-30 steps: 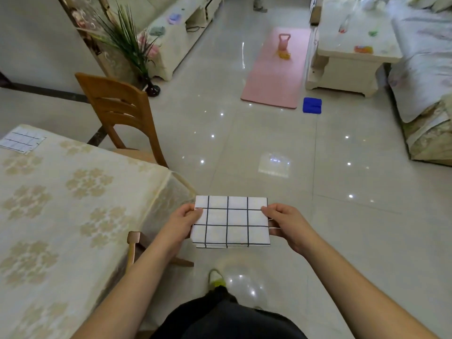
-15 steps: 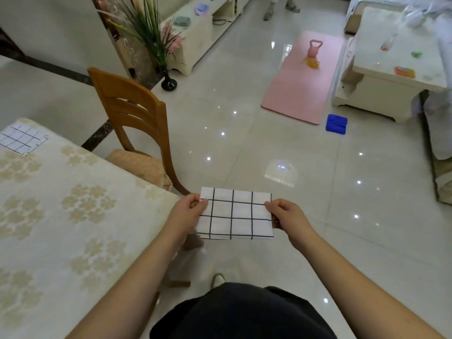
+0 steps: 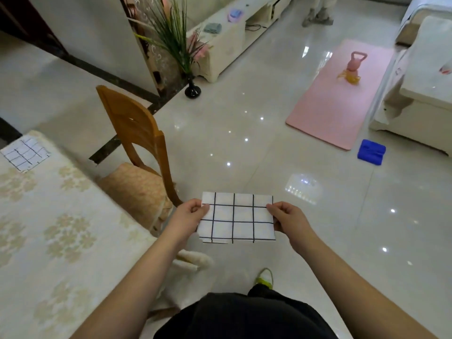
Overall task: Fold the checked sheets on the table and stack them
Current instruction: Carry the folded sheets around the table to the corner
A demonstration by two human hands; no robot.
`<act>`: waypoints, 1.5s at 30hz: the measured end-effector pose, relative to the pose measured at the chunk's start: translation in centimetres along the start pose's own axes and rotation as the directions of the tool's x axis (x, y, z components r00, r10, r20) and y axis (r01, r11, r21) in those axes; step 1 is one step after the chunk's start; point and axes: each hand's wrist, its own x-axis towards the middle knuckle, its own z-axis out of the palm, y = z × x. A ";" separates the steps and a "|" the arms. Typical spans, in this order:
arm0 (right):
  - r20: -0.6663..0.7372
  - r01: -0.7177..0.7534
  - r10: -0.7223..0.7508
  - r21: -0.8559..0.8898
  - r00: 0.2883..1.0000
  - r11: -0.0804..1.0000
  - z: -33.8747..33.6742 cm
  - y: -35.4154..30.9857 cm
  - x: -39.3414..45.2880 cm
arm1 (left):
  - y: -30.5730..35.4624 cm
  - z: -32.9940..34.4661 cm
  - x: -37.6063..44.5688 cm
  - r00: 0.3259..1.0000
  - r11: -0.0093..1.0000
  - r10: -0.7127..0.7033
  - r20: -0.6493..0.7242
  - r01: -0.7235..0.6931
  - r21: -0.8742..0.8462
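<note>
Out over the floor, beside the worktop [image 3: 61,228], the left hand [image 3: 188,217] and right hand [image 3: 288,220] each pinch a side edge of the folded checked sheet [image 3: 237,218]. Another checked sheet [image 3: 25,154], probably folded too, lies at the worktop's far corner.

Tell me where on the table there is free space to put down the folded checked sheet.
The tablecloth is bare from the folded sheet at its far corner to the near edge beside the wooden chair. Both hands hold the checked sheet over the floor.
</note>
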 end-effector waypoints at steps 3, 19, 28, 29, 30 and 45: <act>0.065 -0.016 0.017 -0.021 0.998 1.000 -2.0 -2.8 3.3 | 2.3 2.1 2.0 0.997 0.999 -0.017 -0.072 0.014 -0.049; 0.285 -0.015 0.061 -0.160 0.956 0.987 1.9 -13.4 18.2 | 8.1 0.5 13.8 0.970 0.973 -0.028 -0.243 -0.029 -0.230; 0.306 0.065 -0.007 -0.181 0.952 0.981 9.0 -20.4 27.1 | 12.8 -5.8 23.2 0.942 0.970 0.000 -0.334 -0.082 -0.231; 0.308 0.073 -0.015 -0.179 0.951 0.981 9.7 -21.1 28.0 | 13.5 -6.5 24.2 0.939 0.971 0.015 -0.345 -0.095 -0.217; 0.308 0.079 -0.021 -0.177 0.951 0.981 10.3 -21.7 28.8 | 14.2 -7.0 25.0 0.934 0.972 0.027 -0.355 -0.108 -0.209; 0.445 0.104 0.015 -0.243 0.896 0.964 18.1 -31.3 45.6 | 20.0 -11.4 38.6 0.875 0.930 -0.086 -0.475 -0.100 -0.352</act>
